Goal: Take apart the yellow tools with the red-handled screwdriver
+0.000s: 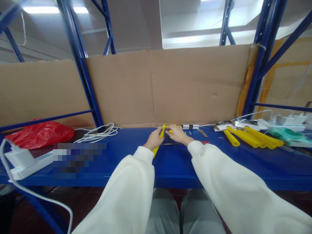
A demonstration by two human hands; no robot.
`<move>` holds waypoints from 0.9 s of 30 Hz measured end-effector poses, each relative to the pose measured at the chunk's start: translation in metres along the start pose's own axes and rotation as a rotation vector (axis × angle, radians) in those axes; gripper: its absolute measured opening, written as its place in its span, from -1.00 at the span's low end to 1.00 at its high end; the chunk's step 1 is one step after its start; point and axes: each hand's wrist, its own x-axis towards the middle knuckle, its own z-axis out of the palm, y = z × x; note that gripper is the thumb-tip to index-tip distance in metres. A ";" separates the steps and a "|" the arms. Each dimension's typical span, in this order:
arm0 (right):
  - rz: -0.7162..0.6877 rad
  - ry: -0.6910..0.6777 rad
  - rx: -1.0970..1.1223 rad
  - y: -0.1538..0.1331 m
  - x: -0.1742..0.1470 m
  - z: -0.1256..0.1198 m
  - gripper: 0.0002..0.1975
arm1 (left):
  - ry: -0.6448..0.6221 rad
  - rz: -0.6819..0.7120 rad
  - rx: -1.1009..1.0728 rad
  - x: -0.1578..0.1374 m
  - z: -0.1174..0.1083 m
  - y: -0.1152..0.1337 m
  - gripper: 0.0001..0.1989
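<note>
head view — left hand [154, 139] grips a smooth yellow tube [159, 140], right hand [177, 134] closed on its tip.

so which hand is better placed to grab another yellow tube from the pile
Right, probably. The pile of yellow tubes lies on the blue shelf to the right of the right hand. The left hand already grips a yellow tube and sits farther away.

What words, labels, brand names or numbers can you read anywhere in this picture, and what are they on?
None can be read.
White power strip: no print shows.
Packets by the loose yellow tubes: markings too small and blurred.
Patch on the blue shelf: pixelated.
Yellow tube in both hands: plain.
</note>
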 end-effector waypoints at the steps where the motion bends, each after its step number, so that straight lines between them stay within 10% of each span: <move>1: 0.002 0.008 0.002 -0.004 0.002 0.003 -0.73 | 0.000 0.000 0.007 0.000 0.000 0.001 -0.44; 21: 0.048 -0.005 -0.009 -0.001 0.004 0.002 -0.79 | 0.016 -0.050 0.030 0.000 -0.001 0.002 -0.41; 27: 0.401 -0.072 -0.141 0.042 -0.014 -0.042 -0.74 | 0.021 -0.063 0.035 0.002 -0.001 -0.001 -0.45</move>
